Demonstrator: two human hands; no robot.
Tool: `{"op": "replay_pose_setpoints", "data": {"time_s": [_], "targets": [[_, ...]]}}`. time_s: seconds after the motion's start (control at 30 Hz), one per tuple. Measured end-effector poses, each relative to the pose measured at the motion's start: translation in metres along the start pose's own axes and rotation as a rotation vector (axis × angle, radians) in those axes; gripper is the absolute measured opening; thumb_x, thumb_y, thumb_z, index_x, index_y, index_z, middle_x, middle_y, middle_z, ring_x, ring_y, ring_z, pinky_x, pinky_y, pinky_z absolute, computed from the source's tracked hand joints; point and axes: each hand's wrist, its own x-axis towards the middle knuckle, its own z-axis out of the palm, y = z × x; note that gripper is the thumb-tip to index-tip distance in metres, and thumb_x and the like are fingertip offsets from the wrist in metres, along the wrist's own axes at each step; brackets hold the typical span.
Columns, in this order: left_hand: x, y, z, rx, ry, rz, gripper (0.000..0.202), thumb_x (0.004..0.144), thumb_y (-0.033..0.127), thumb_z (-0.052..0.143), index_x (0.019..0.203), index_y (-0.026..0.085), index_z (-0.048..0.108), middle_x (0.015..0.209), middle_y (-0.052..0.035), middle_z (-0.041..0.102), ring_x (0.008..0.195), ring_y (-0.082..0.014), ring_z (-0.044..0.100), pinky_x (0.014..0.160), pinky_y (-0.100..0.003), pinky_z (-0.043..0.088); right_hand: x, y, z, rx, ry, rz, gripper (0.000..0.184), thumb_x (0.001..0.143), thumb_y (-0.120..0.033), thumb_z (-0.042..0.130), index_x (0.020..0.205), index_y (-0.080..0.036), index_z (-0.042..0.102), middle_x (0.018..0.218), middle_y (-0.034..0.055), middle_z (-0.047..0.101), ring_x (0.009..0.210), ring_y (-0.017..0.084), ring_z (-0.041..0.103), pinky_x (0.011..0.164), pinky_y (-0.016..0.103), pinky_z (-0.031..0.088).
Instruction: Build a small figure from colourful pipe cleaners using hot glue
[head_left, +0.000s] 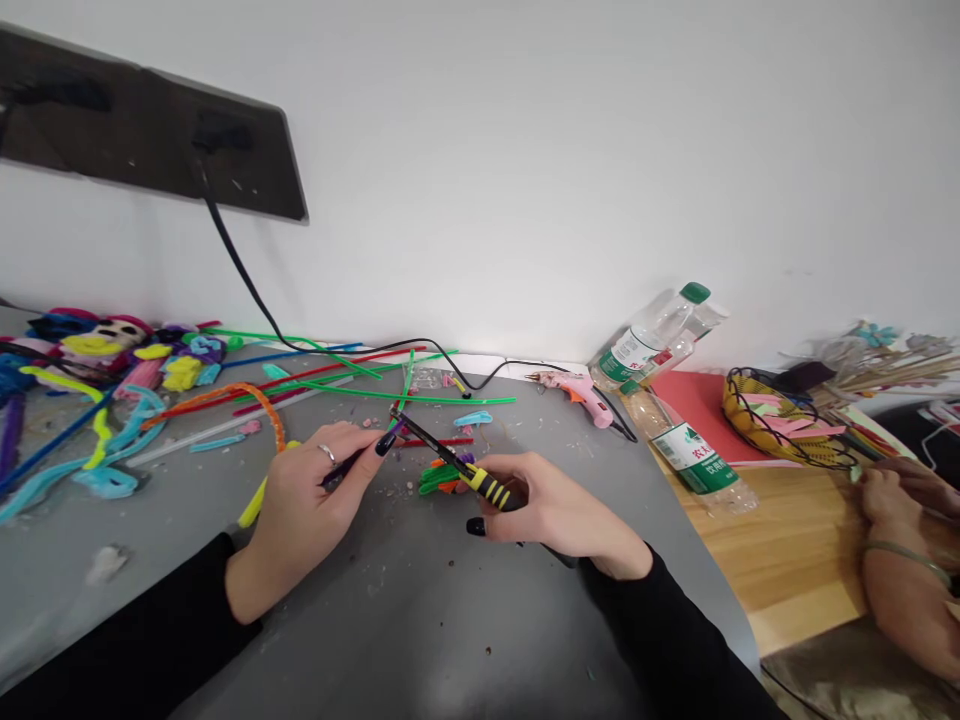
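Observation:
My right hand (pixel 551 510) is closed round the yellow-and-black handles of a pair of pliers (pixel 457 468). The plier jaws point up and left and end near my left fingertips. My left hand (pixel 311 500), a ring on one finger, pinches a thin dark purple pipe cleaner (pixel 346 466) at the plier tip. A small green and orange pipe-cleaner bundle (pixel 439 478) lies on the grey table (pixel 420 610) just under the pliers.
Loose pipe cleaners (pixel 330 385) in many colours and finished fuzzy figures (pixel 112 350) lie at the left. A pink glue gun (pixel 581 395) with a black cable, plastic bottles (pixel 679 440) and a wire basket (pixel 780 420) sit right. Another person's hands (pixel 904 520) rest at the far right.

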Motion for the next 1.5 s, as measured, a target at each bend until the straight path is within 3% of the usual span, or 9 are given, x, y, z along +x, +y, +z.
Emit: {"op": "replay_pose_setpoints", "data": {"time_s": [0.13, 0.33, 0.67, 0.77, 0.83, 0.97, 1.1, 1.3, 1.5], "targets": [[0.000, 0.001, 0.000, -0.002, -0.017, -0.021, 0.022, 0.090, 0.031, 0.059, 0.082, 0.023, 0.077, 0.075, -0.0012, 0.077, 0.067, -0.0183, 0.068, 0.067, -0.028, 0.054, 0.001, 0.003, 0.000, -0.017, 0.011, -0.005, 0.020, 0.071, -0.024, 0.067, 0.090, -0.018, 0.066, 0.071, -0.0061, 0.046, 0.064, 0.009, 0.034, 0.056, 0.026, 0.024], [-0.001, -0.001, 0.001, -0.001, -0.009, -0.011, 0.022, 0.089, 0.028, 0.059, 0.081, 0.022, 0.078, 0.077, -0.0027, 0.077, 0.068, -0.0187, 0.069, 0.068, -0.029, 0.055, 0.002, 0.007, 0.001, -0.042, 0.045, -0.016, 0.009, 0.069, -0.022, 0.063, 0.076, -0.019, 0.057, 0.067, -0.0063, 0.044, 0.062, 0.008, 0.032, 0.054, 0.026, 0.023], [0.003, 0.001, -0.002, -0.018, -0.026, -0.059, 0.023, 0.089, 0.033, 0.058, 0.081, 0.023, 0.078, 0.073, -0.0017, 0.076, 0.065, -0.0187, 0.067, 0.065, -0.029, 0.054, 0.005, 0.004, -0.001, -0.058, 0.120, 0.078, 0.011, 0.066, -0.020, 0.056, 0.075, -0.018, 0.061, 0.053, -0.0085, 0.044, 0.046, 0.008, 0.039, 0.048, 0.025, 0.029], [0.004, 0.002, -0.001, -0.018, -0.018, -0.105, 0.025, 0.088, 0.038, 0.059, 0.081, 0.022, 0.077, 0.075, -0.0023, 0.077, 0.066, -0.0195, 0.068, 0.065, -0.029, 0.054, 0.006, 0.006, -0.003, -0.095, 0.145, -0.009, 0.012, 0.066, -0.019, 0.058, 0.077, -0.018, 0.063, 0.062, -0.0059, 0.050, 0.055, 0.009, 0.043, 0.054, 0.024, 0.032], [0.004, 0.001, -0.001, -0.015, -0.024, -0.134, 0.027, 0.089, 0.041, 0.059, 0.083, 0.022, 0.078, 0.076, -0.0027, 0.077, 0.066, -0.0195, 0.067, 0.063, -0.029, 0.052, 0.008, 0.009, -0.006, -0.179, 0.243, -0.123, 0.023, 0.065, -0.017, 0.059, 0.088, -0.018, 0.066, 0.077, -0.0026, 0.060, 0.067, 0.012, 0.051, 0.063, 0.025, 0.038], [0.005, 0.000, 0.000, 0.005, -0.042, -0.163, 0.029, 0.090, 0.045, 0.057, 0.086, 0.023, 0.077, 0.078, -0.0024, 0.079, 0.066, -0.0192, 0.068, 0.061, -0.028, 0.052, 0.017, 0.025, -0.019, -0.477, 0.622, -0.297, 0.054, 0.064, -0.016, 0.059, 0.118, -0.020, 0.065, 0.109, 0.0076, 0.070, 0.091, 0.023, 0.062, 0.083, 0.036, 0.050], [0.005, -0.001, 0.000, 0.008, -0.062, -0.163, 0.031, 0.091, 0.046, 0.057, 0.087, 0.023, 0.078, 0.080, -0.0026, 0.080, 0.068, -0.0195, 0.069, 0.062, -0.027, 0.053, 0.028, 0.049, -0.041, -0.789, 0.839, -0.373, 0.061, 0.068, -0.019, 0.063, 0.129, -0.019, 0.060, 0.126, 0.0163, 0.067, 0.118, 0.037, 0.060, 0.102, 0.052, 0.047], [0.004, -0.005, 0.000, 0.009, -0.074, -0.157, 0.030, 0.091, 0.044, 0.057, 0.087, 0.023, 0.079, 0.083, -0.0032, 0.080, 0.072, -0.0202, 0.071, 0.066, -0.028, 0.055, 0.036, 0.060, -0.059, -0.947, 0.770, -0.409, 0.064, 0.070, -0.015, 0.061, 0.134, -0.016, 0.058, 0.128, 0.0169, 0.066, 0.123, 0.036, 0.060, 0.107, 0.052, 0.046], [0.004, -0.006, -0.002, 0.032, -0.131, -0.122, 0.032, 0.092, 0.044, 0.055, 0.090, 0.023, 0.079, 0.079, -0.0032, 0.079, 0.068, -0.0195, 0.070, 0.066, -0.028, 0.055, 0.052, 0.026, -0.067, -1.001, 0.524, -0.482, 0.060, 0.077, -0.014, 0.064, 0.137, -0.020, 0.056, 0.129, 0.0131, 0.066, 0.120, 0.031, 0.060, 0.103, 0.046, 0.046]]}}
